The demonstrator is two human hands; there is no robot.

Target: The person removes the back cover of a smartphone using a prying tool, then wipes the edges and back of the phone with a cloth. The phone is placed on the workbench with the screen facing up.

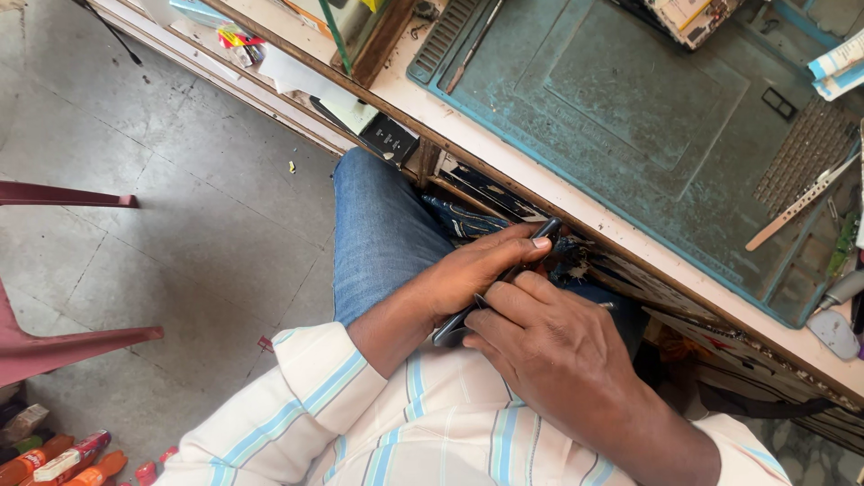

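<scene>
Floor, at 9 o'clock: grey tiles (180, 225) with a red plastic chair (54, 342) at the edge and a few orange packets (63, 459) in the bottom corner.
Leg: a knee in blue jeans (382, 234) at 11 o'clock from the hands, just under the bench edge.
Left hand (468, 274): wrapped over the phone from the 9 o'clock side, fingers closed along its upper edge, forefinger tip near the far end of the phone.
Phone (504, 279): a thin dark slab, held edge-up over the lap, its long axis running from 7 o'clock to 1 o'clock; only its narrow side shows between the two hands, the near end poking out at 7 o'clock by the left wrist.
Right hand (562, 351): at 5 o'clock from the phone, fingers curled and pressed to its lower edge; thumb hidden, so I cannot tell how tightly it pinches.
Grip: both hands closed on the phone, one above, one below.
Progress: the phone looks whole and shut, nothing lifted off it as far as can be seen; work on it seems at its start.
Bench, at 1 o'clock: a worn teal mat (630, 117) on a pale top (504, 153), well apart from the phone.
Tools: a flat pale strip (792, 209) and a metal rod (468, 49) lie on the mat, untouched.
</scene>
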